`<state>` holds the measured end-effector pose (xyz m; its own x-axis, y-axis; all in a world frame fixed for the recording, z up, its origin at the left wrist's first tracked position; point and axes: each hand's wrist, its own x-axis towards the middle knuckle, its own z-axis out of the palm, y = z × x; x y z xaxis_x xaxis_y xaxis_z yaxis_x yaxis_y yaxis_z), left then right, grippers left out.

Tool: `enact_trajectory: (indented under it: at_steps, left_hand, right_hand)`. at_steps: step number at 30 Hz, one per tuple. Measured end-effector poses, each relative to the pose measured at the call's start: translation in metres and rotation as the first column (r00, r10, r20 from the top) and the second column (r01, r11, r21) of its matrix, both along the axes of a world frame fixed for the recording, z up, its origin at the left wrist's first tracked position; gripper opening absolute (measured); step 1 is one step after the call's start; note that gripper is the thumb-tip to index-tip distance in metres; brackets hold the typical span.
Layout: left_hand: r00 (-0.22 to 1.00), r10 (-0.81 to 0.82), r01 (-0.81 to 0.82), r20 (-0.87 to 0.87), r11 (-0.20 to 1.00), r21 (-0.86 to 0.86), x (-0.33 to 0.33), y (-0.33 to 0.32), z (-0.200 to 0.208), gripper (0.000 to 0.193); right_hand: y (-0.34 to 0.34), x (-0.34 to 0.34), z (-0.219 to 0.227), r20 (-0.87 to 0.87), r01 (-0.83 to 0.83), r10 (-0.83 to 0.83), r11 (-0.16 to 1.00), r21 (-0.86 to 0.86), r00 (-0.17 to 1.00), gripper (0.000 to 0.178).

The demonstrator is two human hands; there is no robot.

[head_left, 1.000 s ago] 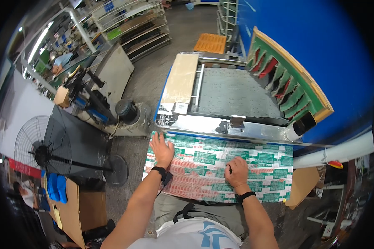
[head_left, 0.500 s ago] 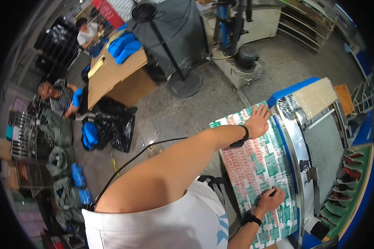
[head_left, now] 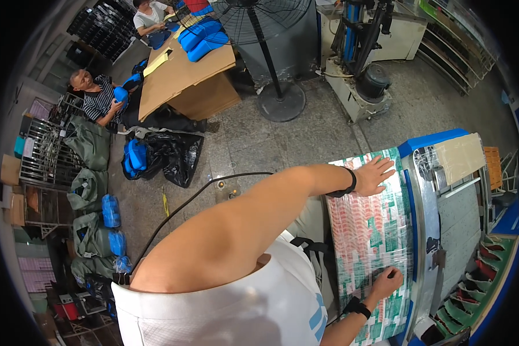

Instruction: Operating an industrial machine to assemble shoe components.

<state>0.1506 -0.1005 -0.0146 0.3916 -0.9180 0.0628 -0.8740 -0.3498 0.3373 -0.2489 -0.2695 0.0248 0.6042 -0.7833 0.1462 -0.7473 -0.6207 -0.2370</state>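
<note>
My left hand (head_left: pixel 375 175) lies flat with fingers spread near the far end of a long surface (head_left: pixel 354 222) covered in clear film, with green, red and white print beneath. A dark band circles that wrist. Toward the near end of this surface, my right hand (head_left: pixel 388 282) is closed, its fingers curled around a small black object (head_left: pixel 391 274) whose kind I cannot make out. My right wrist also wears a dark band. Right beside the surface stands a machine (head_left: pixel 429 230) with a blue edge, metal rim and grey top.
Curved green and red pieces (head_left: pixel 473 288) stand in a row on a green rack at the right. A pedestal fan (head_left: pixel 279 101), a cardboard-topped table (head_left: pixel 184 75) and a floor machine (head_left: pixel 363 92) stand beyond. Two people sit at left; one person (head_left: pixel 101 101) holds a blue item. A black cable (head_left: pixel 184 205) runs behind my left arm.
The whole view has shifted, so the surroundings sit differently in the picture. My left hand has come slightly back from the surface's far edge. My right hand remains closed near the same place.
</note>
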Motion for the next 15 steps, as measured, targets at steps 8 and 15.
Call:
enact_trajectory:
  at_steps: [8,15]
  left_hand:
    - [0.999,0.03,-0.03,0.021,0.999,-0.016,-0.006,0.009,0.02,0.078]
    - [0.999,0.024,-0.023,0.038,0.999,-0.035,-0.007,0.011,0.022,0.077]
  right_hand:
    - [-0.05,-0.022,0.005,0.242,0.007,-0.153,0.858,0.514,0.958,0.034]
    - [-0.033,-0.025,-0.011,0.296,0.279,-0.39,0.893,0.353,0.872,0.042]
